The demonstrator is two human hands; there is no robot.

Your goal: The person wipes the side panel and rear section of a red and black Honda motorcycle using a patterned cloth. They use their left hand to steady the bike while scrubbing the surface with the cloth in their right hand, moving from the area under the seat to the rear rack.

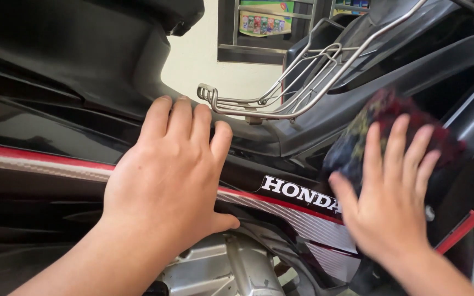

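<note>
My left hand (pixel 168 175) lies flat, fingers together, on the black side panel of a motorbike (pixel 56 142) with a red and silver stripe. My right hand (pixel 388 197) presses a dark, red-flecked cloth (pixel 390 118) against the black front fairing to the right; the hand and cloth are blurred. White lettering on the panel sits between the two hands.
A chrome wire rack (pixel 281 93) sticks out above the panel's middle. Silver engine casing (pixel 220 271) shows below my left hand. Behind the bike are a cream wall (pixel 193 60) and a barred window (pixel 264 27) with coloured packets.
</note>
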